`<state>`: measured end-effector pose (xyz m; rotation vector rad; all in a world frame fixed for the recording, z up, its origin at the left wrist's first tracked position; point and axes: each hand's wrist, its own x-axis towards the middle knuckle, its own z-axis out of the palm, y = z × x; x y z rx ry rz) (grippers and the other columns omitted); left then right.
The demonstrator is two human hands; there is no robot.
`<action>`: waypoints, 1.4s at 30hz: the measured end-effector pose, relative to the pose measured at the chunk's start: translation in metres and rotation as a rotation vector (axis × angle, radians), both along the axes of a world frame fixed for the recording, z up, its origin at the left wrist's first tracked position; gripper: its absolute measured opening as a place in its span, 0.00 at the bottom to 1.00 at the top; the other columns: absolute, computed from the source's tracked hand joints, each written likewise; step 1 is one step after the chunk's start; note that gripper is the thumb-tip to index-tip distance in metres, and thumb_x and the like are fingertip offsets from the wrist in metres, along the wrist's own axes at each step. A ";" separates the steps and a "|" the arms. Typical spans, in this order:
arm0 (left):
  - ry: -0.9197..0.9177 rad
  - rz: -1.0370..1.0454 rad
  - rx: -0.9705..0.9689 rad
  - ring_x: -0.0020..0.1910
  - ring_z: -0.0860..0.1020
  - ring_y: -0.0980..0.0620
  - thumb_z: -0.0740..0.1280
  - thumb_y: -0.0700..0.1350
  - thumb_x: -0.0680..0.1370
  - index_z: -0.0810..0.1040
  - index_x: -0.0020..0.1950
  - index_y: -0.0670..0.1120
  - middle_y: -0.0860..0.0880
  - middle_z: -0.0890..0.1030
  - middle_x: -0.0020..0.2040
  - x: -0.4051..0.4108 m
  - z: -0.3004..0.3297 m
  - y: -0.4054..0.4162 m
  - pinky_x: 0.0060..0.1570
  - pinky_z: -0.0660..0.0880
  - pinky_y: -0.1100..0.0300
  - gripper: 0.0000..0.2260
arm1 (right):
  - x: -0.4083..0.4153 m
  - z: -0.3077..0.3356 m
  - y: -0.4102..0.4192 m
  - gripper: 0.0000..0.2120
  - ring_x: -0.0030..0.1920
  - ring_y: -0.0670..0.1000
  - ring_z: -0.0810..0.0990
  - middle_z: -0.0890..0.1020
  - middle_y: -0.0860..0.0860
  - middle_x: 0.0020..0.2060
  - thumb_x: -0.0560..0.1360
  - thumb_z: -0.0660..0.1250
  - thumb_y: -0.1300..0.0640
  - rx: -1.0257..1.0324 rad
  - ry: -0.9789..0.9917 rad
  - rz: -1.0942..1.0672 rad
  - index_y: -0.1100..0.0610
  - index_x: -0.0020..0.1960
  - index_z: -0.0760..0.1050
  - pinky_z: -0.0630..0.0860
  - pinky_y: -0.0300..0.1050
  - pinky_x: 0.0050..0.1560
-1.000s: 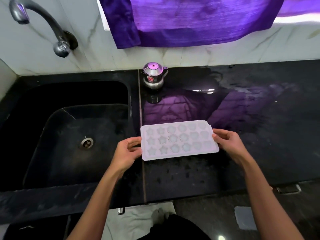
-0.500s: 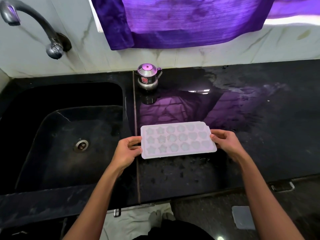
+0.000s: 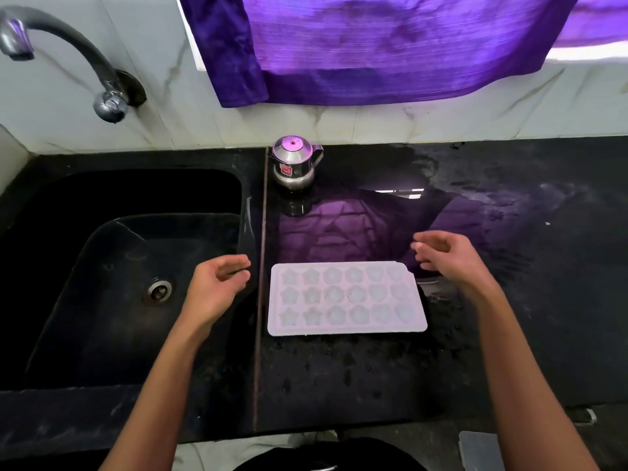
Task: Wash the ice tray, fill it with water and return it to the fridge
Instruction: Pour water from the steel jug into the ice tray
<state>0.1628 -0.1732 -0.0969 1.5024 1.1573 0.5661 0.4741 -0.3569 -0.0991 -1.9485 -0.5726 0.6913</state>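
While the pale rectangular plastic ice tray [image 3: 346, 297] lies flat on the black polished stone desk [image 3: 509, 334], note that neither grip holds it. Your left hand [image 3: 212, 287] hovers just left of the tray, over the edge of the black sink [image 3: 102, 283], fingers loosely curled and apart, holding nothing. Your right hand [image 3: 448, 256] hovers beyond the tray's far right corner, fingers relaxed and apart, also empty.

Judged from this layout, the step in hand is washing. To do it well:

1. Take the tray by both short edges, thumbs on the rim.
2. Keep it level; the star and flower cells appear to hold pale contents, though whether ice or water cannot be told.
3. Carry it left, over the sink and under the curved grey metal tap [image 3: 68, 59], before tipping it.

Labels: the small lidded steel pot [image 3: 294, 163], beyond the tray, carries a red sticker; its writing is too small to read. No other writing shows.
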 end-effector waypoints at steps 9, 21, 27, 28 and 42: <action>-0.052 -0.003 -0.042 0.40 0.76 0.58 0.63 0.35 0.79 0.75 0.61 0.38 0.51 0.79 0.44 0.078 0.020 0.063 0.42 0.75 0.67 0.11 | 0.012 0.019 0.125 0.09 0.49 0.49 0.80 0.81 0.55 0.52 0.77 0.65 0.60 0.064 0.104 0.291 0.54 0.57 0.76 0.77 0.40 0.51; -0.072 0.027 -0.118 0.61 0.75 0.53 0.69 0.54 0.75 0.68 0.70 0.43 0.51 0.76 0.63 0.188 0.001 0.132 0.61 0.70 0.61 0.28 | 0.040 0.008 0.265 0.30 0.63 0.49 0.73 0.74 0.52 0.61 0.71 0.73 0.51 0.075 0.108 0.374 0.57 0.69 0.68 0.70 0.41 0.62; -0.087 -0.064 -0.083 0.64 0.69 0.58 0.66 0.59 0.76 0.62 0.74 0.49 0.56 0.72 0.64 0.189 -0.018 0.140 0.61 0.65 0.63 0.30 | 0.043 -0.009 0.269 0.13 0.61 0.53 0.77 0.80 0.54 0.56 0.71 0.72 0.47 0.058 0.240 0.488 0.49 0.52 0.75 0.74 0.52 0.64; -0.099 -0.064 -0.070 0.65 0.69 0.58 0.66 0.59 0.75 0.62 0.74 0.49 0.55 0.72 0.66 0.188 -0.021 0.140 0.63 0.65 0.63 0.31 | 0.044 -0.010 0.269 0.14 0.61 0.54 0.78 0.80 0.55 0.55 0.71 0.72 0.48 0.069 0.278 0.478 0.52 0.52 0.75 0.73 0.53 0.64; -0.161 -0.225 0.031 0.72 0.63 0.55 0.57 0.65 0.73 0.55 0.78 0.51 0.54 0.65 0.74 0.177 0.008 0.112 0.70 0.61 0.59 0.36 | 0.021 0.024 0.217 0.14 0.45 0.45 0.83 0.81 0.46 0.35 0.68 0.75 0.57 0.256 0.377 0.240 0.61 0.48 0.74 0.78 0.43 0.56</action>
